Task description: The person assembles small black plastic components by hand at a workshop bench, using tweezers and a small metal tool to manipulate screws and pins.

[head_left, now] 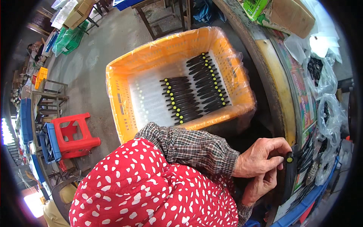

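My left hand [261,157], its plaid sleeve crossing over the red dotted apron, pinches at the end of a long black handle-like part [289,178]. A round yellow-green button [289,160] shows at that end. Just below, my right hand [261,188] is closed, its fingertips close to the left thumb and the part. What lies between its fingers is hidden. Beyond my left forearm, an orange plastic basket [138,60] lined with clear film holds similar black parts [183,94] in two rows, their yellow-green buttons lined up. A white sheet [147,94] lies beneath them.
The workbench edge [261,62] runs along my right. On it are more thin black parts [308,155], clear plastic bags [327,113] and a cardboard box [293,17]. At left stands a red stool [75,136]; a wooden stand [160,19] is behind the basket.
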`<state>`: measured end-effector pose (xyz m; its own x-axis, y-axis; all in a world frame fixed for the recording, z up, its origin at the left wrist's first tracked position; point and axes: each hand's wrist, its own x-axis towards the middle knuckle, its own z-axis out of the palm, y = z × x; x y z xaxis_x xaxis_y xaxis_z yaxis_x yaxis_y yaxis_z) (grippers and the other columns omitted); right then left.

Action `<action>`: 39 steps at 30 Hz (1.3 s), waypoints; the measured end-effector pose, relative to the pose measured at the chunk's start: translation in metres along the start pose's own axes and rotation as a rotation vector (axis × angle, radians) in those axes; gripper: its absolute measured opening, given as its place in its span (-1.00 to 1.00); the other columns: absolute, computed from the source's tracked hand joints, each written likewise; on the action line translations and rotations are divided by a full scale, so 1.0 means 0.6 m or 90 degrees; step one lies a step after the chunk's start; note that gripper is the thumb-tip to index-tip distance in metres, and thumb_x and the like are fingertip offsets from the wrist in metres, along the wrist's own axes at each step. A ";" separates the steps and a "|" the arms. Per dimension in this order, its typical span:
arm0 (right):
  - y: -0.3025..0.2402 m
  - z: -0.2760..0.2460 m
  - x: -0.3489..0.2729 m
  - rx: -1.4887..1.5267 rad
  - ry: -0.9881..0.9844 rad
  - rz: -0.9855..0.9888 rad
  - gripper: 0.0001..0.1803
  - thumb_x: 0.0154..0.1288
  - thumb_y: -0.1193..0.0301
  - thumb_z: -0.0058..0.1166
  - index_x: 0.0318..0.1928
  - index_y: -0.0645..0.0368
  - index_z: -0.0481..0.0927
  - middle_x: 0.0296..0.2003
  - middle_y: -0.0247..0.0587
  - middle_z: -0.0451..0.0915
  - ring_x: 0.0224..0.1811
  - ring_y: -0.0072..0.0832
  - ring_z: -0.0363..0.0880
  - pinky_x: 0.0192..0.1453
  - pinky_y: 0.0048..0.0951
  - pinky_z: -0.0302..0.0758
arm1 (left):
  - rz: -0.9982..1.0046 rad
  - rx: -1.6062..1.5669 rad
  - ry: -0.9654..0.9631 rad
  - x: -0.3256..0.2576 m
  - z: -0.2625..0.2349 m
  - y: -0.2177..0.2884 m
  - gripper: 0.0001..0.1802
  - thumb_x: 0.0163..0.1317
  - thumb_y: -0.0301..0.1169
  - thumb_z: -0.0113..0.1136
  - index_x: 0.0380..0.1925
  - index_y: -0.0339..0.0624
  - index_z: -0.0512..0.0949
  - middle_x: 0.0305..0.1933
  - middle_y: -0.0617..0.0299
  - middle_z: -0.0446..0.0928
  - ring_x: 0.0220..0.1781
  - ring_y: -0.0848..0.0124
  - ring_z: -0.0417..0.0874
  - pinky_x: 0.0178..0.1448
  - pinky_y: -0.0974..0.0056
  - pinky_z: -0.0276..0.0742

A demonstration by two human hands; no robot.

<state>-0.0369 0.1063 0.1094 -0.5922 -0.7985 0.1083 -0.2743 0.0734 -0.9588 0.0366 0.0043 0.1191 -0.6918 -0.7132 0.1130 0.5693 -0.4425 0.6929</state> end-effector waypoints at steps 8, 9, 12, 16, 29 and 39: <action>-0.011 -0.018 0.022 -0.391 -0.048 -0.232 -0.83 0.27 0.55 -0.01 -0.20 0.45 0.49 -0.43 0.09 0.43 -0.43 -0.12 0.41 -0.32 -0.26 0.36 | 0.485 0.725 0.101 0.005 -0.036 0.049 -0.32 -0.16 -0.51 0.28 0.11 -0.20 0.43 0.12 0.02 0.38 0.06 0.03 0.47 0.19 0.02 0.32; -0.012 -0.022 0.021 -0.408 -0.075 -0.236 -0.83 0.27 0.54 0.00 -0.20 0.42 0.50 -0.45 0.08 0.43 -0.42 -0.08 0.44 -0.33 -0.23 0.37 | 0.551 0.799 0.051 0.003 -0.038 0.054 -0.55 -0.04 -0.45 0.22 -0.05 -0.19 0.51 0.11 -0.01 0.41 0.08 0.11 0.48 0.22 -0.10 0.28; -0.020 -0.025 0.026 -0.507 -0.095 -0.288 -0.84 0.26 0.47 0.07 -0.19 0.27 0.55 -0.41 0.00 0.48 -0.40 -0.06 0.51 -0.38 -0.23 0.43 | 0.534 1.019 -0.175 -0.007 -0.060 0.046 -0.77 0.07 -0.38 0.13 -0.24 -0.17 0.53 -0.21 0.14 0.47 -0.02 0.23 0.52 0.24 -0.23 0.21; -0.046 -0.029 0.020 -0.572 -0.093 -0.353 -0.87 0.24 0.45 0.12 -0.21 0.15 0.59 -0.39 -0.12 0.52 -0.45 -0.16 0.54 -0.45 -0.29 0.48 | 0.441 1.056 -0.312 -0.018 -0.089 0.028 -0.79 0.05 -0.37 0.13 -0.29 -0.17 0.53 -0.47 0.25 0.37 -0.24 0.33 0.52 0.20 -0.17 0.24; -0.005 -0.015 0.020 -0.480 -0.228 -0.367 -0.72 0.20 0.42 0.13 -0.10 0.31 0.54 -0.37 0.01 0.48 -0.41 -0.03 0.49 -0.38 -0.20 0.44 | 0.036 0.584 -0.350 -0.034 -0.155 0.033 -0.79 0.14 -0.40 0.23 -0.27 -0.30 0.57 -0.32 0.02 0.57 -0.23 0.12 0.60 -0.14 0.16 0.51; 0.001 -0.025 0.027 -0.489 -0.155 -0.259 -0.60 0.11 0.57 0.24 0.01 0.27 0.55 -0.21 0.01 0.54 -0.33 -0.21 0.60 -0.36 -0.34 0.56 | -0.063 0.926 0.179 -0.062 -0.447 0.108 -0.71 -0.03 -0.42 0.31 -0.24 -0.26 0.63 -0.26 0.06 0.65 -0.21 0.34 0.67 -0.08 0.27 0.56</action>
<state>-0.0579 0.1023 0.1145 -0.1862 -0.9479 0.2585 -0.9096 0.0669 -0.4100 0.2184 -0.1439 -0.0311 -0.4977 -0.8674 0.0032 -0.5235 0.3034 0.7962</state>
